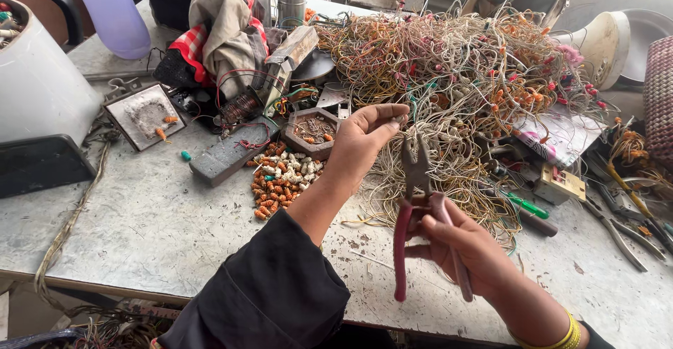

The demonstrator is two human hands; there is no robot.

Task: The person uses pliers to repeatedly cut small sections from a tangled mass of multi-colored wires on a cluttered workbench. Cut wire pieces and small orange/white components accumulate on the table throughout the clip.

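Wire heap [463,75]: a big tangle of thin tan, orange and white wires, lying on the table behind and above both hands; loose strands trail down to just beside the pliers' jaws.
Table [140,223]: grey, scuffed metal top under everything.
Left hand [363,138]: raised over the table, black sleeve to the forearm, fingers bent and pinched together at the tips near the heap's near edge; it seems to nip a thin wire, but the strand is too fine to tell.
Right hand [466,244]: lower and nearer the body, yellow bangles at the wrist, fingers clenched around the pliers' handles.
Pliers [418,202]: dark red handles spread apart, one inside the right fist, the other hanging free to its left; grey jaws point up, just below the left fingertips.
Cap pile [284,177]: small orange and white pieces loose on the table, left of the left wrist.
Hexagonal tray [313,131]: brown, just left of the left hand, holding a few orange bits and dust.
Square tray [144,115]: farther left, holding grey dust and two orange bits.
Green screwdriver [524,205]: right of the pliers, at the heap's edge.
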